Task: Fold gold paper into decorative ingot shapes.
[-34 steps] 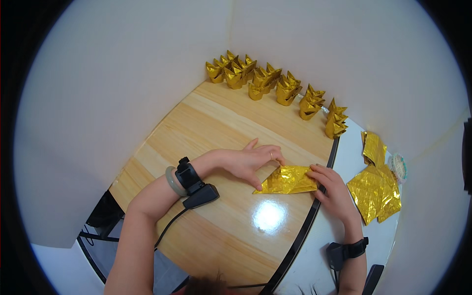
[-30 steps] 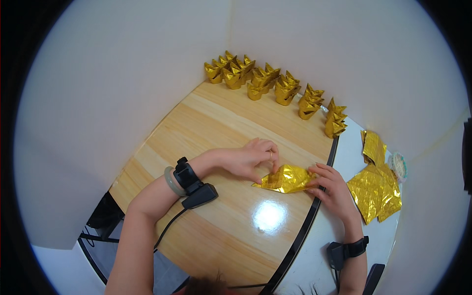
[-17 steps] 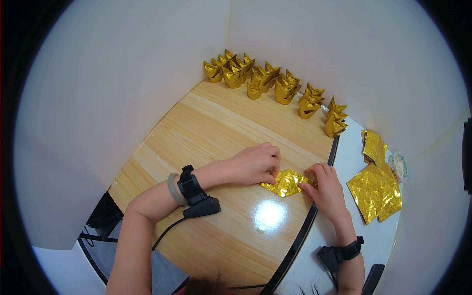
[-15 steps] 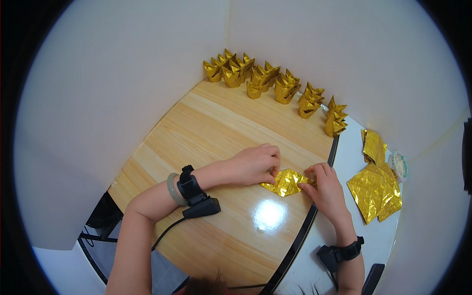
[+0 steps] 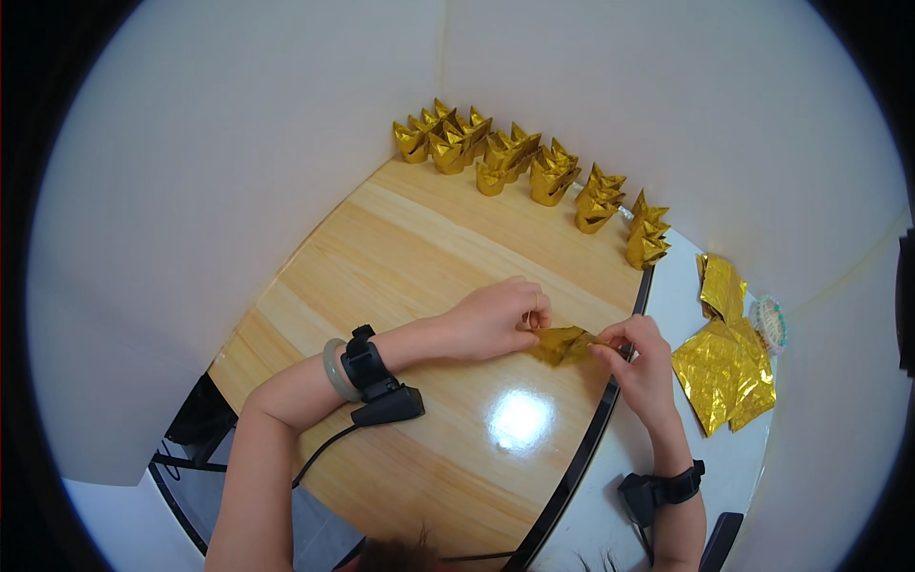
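Observation:
A folded piece of gold foil paper [image 5: 562, 345] is stretched between my two hands above the wooden tabletop [image 5: 429, 257]. My left hand [image 5: 498, 319] pinches its left end with curled fingers. At the opposite end, the thumb and fingers of my right hand [image 5: 636, 355] are closed on the paper, near the table's dark edge. The paper is tilted, so its face looks darker and its folds are hard to make out. Black devices are strapped to both wrists, and a pale bangle [image 5: 336, 370] circles the left one.
Several folded gold paper ingots [image 5: 548, 173] stand in stacked rows along the far edge. On the white surface at the right lie flat gold foil sheets [image 5: 710, 372], a smaller folded gold bundle [image 5: 721, 284] and a beaded round object [image 5: 769, 324]. Pale walls enclose the table.
The gold paper has been tilted up from the table, turning from bright to dark. Both hands have shifted slightly and still pinch its ends.

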### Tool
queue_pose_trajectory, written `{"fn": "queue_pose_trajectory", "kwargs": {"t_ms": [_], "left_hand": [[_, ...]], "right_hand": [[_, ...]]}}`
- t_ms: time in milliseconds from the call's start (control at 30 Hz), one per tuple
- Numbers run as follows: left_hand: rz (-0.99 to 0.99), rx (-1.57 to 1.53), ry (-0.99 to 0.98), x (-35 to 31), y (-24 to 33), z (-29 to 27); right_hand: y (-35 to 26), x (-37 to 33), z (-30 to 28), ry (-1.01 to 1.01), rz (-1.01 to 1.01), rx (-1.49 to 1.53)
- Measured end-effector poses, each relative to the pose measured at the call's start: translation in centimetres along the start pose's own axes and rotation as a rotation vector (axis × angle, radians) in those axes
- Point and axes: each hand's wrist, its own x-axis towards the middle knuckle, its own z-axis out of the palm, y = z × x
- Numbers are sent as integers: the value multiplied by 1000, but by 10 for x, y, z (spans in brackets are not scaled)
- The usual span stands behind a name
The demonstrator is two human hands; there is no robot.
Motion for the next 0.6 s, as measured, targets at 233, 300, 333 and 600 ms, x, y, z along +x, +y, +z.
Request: {"fn": "queue_pose_trajectory", "kwargs": {"t_ms": [233,300,333,600], "left_hand": [[214,176,-49,0,-5,-2],[177,124,-102,-1,-15,-2],[144,69,-156,-1,-18,-3],[168,226,-187,-1,-27,-4]], "right_hand": [[15,0,4,-29,-265,-234],[14,-1,5,-122,-144,-168],[13,-1,6,-123,-146,-167],[-6,-17,30,-337,-366,-504]]}}
